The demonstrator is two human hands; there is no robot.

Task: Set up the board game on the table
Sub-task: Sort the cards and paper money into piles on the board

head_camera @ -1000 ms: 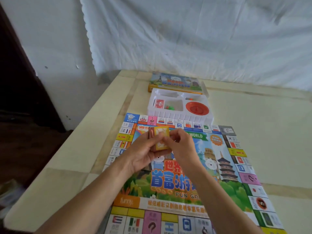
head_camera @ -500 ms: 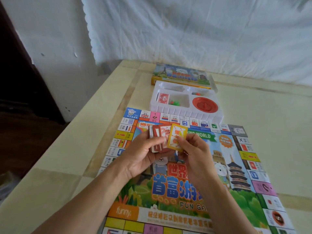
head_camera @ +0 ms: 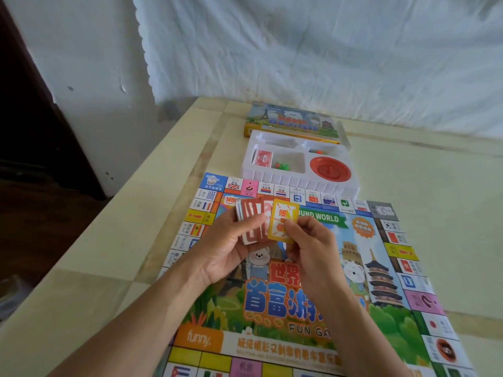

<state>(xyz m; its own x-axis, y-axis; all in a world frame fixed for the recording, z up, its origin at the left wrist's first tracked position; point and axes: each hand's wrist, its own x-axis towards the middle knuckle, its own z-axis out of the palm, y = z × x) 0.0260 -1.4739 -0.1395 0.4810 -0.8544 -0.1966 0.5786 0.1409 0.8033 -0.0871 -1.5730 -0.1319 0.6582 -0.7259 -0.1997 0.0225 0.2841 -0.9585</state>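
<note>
Over the board (head_camera: 285, 308), near its far edge, the left hand (head_camera: 228, 248) grips a red card stack (head_camera: 251, 221) — the right hand (head_camera: 310, 240) pinches a yellow card (head_camera: 281, 220) beside it. Beyond the board sits the tray (head_camera: 296, 183).

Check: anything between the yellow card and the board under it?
Nothing visible: right hand pinches the yellow card above the board's bare centre; left hand's red cards sit beside it, the tray beyond the far edge.
</note>
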